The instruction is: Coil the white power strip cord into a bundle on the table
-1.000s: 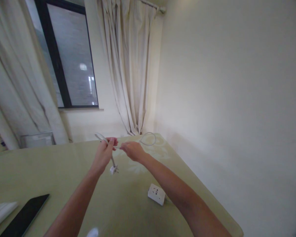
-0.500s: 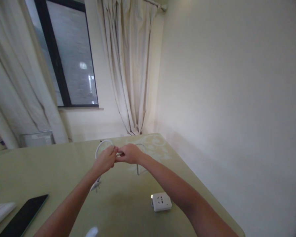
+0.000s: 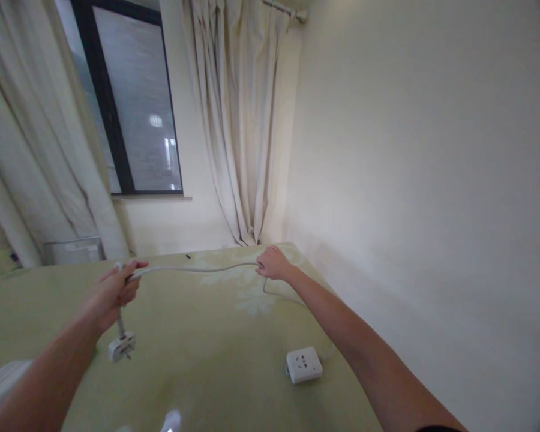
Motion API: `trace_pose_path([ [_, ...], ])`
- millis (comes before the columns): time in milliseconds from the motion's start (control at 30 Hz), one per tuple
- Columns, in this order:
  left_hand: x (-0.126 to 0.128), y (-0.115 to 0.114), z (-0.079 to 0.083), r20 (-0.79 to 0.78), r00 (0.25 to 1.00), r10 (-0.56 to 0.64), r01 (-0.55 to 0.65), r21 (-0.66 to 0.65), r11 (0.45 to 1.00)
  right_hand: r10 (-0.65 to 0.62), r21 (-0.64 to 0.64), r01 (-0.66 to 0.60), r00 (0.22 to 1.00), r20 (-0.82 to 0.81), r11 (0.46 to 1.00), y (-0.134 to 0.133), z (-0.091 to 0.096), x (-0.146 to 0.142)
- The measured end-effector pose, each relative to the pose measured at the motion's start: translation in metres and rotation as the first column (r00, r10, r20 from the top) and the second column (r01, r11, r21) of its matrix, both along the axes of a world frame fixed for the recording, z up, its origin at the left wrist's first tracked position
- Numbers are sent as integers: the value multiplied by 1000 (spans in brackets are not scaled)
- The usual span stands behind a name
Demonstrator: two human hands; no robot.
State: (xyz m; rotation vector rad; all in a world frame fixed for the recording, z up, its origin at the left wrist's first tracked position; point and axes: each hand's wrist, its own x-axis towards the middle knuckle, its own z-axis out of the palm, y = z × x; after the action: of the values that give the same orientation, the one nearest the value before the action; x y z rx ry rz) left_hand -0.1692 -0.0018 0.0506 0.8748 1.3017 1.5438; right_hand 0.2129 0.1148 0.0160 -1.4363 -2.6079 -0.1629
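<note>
A white power cord [image 3: 198, 269] runs nearly level between my hands, slightly sagging above the table. My left hand [image 3: 114, 294] is closed on it near the plug end, and the white plug [image 3: 122, 347] hangs below with its prongs showing. Farther along, my right hand [image 3: 274, 263] grips the cord in a fist. From there the cord drops and passes behind my right forearm. A white power strip [image 3: 303, 365] with a socket face lies on the table, left of that forearm, with cord leaving its right side.
The pale green table [image 3: 216, 354] ends against the right wall [image 3: 423, 180]. A white object [image 3: 2, 384] lies at the left edge, partly behind my left arm. A small black item [image 3: 188, 257] rests near the far edge. Curtains [image 3: 238, 120] hang beyond it.
My hands have moved apart, the left one leftward and the right one rightward, drawing the cord out between them. The plug has swung left with my left hand. The power strip has shifted slightly right.
</note>
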Motion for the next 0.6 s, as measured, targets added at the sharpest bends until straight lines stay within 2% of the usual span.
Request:
trace_pose_path([
  [167, -29, 11, 3, 210, 974, 80, -79, -14, 997, -143, -62, 147, 988, 63, 987, 13, 7, 22],
  [267, -43, 15, 0, 213, 974, 76, -68, -43, 997, -203, -115, 203, 979, 17, 972, 21, 8, 46],
  [333, -40, 18, -4, 157, 987, 19, -8, -71, 997, -228, -128, 219, 971, -66, 967, 22, 7, 57],
  [400, -25, 21, -9, 72, 993, -98, 105, -98, 990, -244, -128, 224, 954, -172, 966, 20, 5, 56],
  [467, -1, 23, -13, -8, 963, -271, 268, -117, 956, -231, -133, 201, 933, -276, 970, 16, 4, 44],
  [533, 27, 23, -13, -91, 900, -427, 418, -102, 903, -177, -152, 128, 912, -370, 980, 10, 6, 22],
  [600, 54, 22, -10, -206, 840, -502, 500, -62, 864, -93, -181, 10, 884, -459, 984, -1, 8, -7],
])
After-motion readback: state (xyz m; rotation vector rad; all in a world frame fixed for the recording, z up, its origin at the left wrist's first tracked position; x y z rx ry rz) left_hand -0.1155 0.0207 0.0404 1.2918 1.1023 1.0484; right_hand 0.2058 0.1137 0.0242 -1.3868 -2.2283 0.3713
